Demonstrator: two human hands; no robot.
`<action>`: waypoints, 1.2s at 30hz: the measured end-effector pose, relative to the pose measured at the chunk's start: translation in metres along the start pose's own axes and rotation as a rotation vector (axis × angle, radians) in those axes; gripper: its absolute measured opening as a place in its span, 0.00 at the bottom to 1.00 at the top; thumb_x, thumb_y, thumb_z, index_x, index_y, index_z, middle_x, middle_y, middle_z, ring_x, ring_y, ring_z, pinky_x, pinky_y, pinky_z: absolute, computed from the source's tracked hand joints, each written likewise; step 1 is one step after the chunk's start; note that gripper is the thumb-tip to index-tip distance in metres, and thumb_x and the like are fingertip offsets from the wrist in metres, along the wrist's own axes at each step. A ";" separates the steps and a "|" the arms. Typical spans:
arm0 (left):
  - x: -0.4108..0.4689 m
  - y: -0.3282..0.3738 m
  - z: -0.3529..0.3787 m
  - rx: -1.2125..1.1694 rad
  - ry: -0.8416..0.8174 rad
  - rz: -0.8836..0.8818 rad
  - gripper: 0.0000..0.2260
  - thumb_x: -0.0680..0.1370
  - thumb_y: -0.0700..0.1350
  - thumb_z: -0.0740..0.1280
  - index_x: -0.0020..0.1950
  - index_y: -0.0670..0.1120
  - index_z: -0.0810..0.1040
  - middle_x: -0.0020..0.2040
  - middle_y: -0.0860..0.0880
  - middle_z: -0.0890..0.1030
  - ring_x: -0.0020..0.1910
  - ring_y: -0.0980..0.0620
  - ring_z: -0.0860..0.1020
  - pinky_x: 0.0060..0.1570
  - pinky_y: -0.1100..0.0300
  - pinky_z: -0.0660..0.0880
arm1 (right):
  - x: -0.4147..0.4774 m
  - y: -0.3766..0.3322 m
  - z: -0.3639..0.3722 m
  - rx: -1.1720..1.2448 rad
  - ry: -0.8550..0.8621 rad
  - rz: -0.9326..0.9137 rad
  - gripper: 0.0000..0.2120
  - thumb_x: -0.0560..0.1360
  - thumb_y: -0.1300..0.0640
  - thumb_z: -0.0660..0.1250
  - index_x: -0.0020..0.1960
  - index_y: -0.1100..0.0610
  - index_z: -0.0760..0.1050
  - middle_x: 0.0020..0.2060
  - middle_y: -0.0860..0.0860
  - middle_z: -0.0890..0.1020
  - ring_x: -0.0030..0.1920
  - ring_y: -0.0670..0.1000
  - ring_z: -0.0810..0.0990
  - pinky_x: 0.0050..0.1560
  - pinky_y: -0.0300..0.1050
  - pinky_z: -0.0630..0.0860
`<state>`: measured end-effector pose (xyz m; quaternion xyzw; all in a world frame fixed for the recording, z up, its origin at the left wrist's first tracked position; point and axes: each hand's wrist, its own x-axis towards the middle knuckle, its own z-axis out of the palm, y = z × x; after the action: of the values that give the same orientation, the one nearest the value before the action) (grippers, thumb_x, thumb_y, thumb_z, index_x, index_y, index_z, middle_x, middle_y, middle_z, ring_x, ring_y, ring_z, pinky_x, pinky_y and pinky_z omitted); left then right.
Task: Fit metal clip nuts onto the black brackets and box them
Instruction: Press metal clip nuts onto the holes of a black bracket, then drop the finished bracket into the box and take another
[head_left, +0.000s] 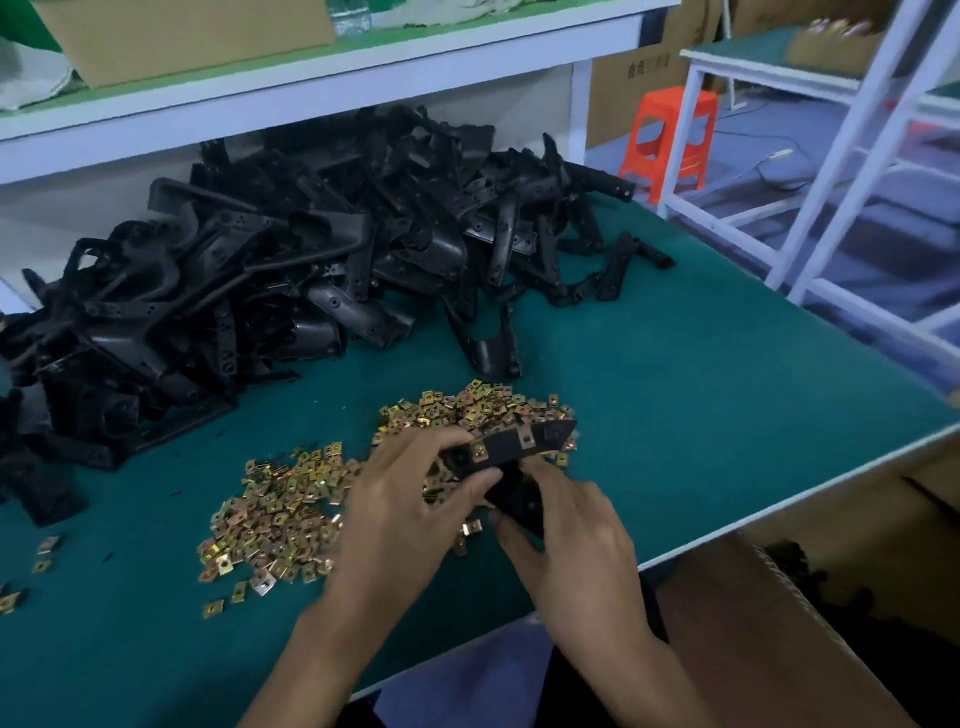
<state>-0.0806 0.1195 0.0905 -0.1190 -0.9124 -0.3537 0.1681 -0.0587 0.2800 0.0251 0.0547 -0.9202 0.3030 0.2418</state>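
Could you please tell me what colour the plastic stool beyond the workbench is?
The stool is orange-red, seen in the head view.

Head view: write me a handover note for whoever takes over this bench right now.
Left hand and right hand both grip one black bracket above the clip nuts strewn on the green table.
A gold clip shows on that bracket; whether it is fully seated I cannot tell.
Left: the large bracket pile behind, then boxing into the cardboard box at the right.
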 end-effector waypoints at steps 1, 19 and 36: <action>0.002 0.004 0.004 -0.019 -0.051 -0.003 0.16 0.74 0.55 0.73 0.59 0.50 0.82 0.52 0.56 0.80 0.51 0.59 0.76 0.50 0.70 0.72 | -0.005 0.006 -0.008 -0.006 -0.001 0.028 0.28 0.69 0.49 0.80 0.65 0.51 0.75 0.45 0.46 0.82 0.45 0.50 0.75 0.39 0.44 0.75; -0.030 0.097 0.118 -0.278 -0.736 0.167 0.12 0.77 0.44 0.74 0.54 0.61 0.81 0.50 0.67 0.81 0.51 0.64 0.78 0.46 0.76 0.70 | -0.136 0.155 -0.174 -0.426 0.157 0.747 0.22 0.76 0.43 0.73 0.64 0.56 0.81 0.49 0.52 0.84 0.48 0.58 0.83 0.40 0.52 0.79; 0.058 -0.009 0.048 0.022 -0.135 -0.146 0.04 0.81 0.51 0.67 0.48 0.58 0.79 0.43 0.64 0.80 0.45 0.66 0.78 0.42 0.76 0.68 | -0.014 0.090 -0.087 0.009 0.166 0.230 0.11 0.77 0.52 0.68 0.53 0.57 0.85 0.46 0.52 0.85 0.46 0.52 0.83 0.49 0.47 0.75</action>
<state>-0.1473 0.1514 0.0747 -0.0737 -0.9318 -0.3461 0.0815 -0.0330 0.4035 0.0315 -0.0755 -0.8959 0.3363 0.2804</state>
